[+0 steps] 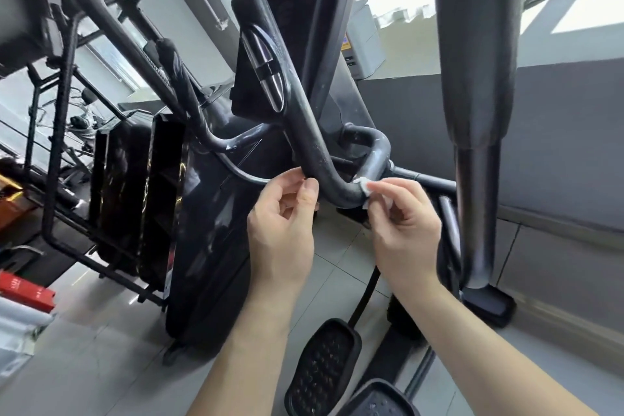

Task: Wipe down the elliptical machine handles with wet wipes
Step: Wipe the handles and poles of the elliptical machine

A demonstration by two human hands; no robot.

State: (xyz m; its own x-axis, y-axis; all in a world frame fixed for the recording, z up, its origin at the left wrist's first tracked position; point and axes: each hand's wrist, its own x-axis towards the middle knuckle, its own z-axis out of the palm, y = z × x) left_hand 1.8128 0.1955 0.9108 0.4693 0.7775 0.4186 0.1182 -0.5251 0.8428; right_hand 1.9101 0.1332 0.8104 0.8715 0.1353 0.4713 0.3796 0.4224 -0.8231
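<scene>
Grey tiled floor (101,331) below; your right hand (401,223) pinches a white wipe (364,186) against the handle (304,132) bend, left hand (280,223) loosely curled, empty, just left of it.

Dark grey handle (314,145), silver sensor plate (266,71). White wet wipe (364,186). Black pedal (324,368), dotted tread. Pale grey floor tiles (101,348).

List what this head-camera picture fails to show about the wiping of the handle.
1. Head view: most of the wet wipe, hidden by the right hand's fingers.
2. Head view: the handle's far side at the bend, turned away from the camera.
3. Head view: the near pedal, cut off by the bottom edge.
</scene>
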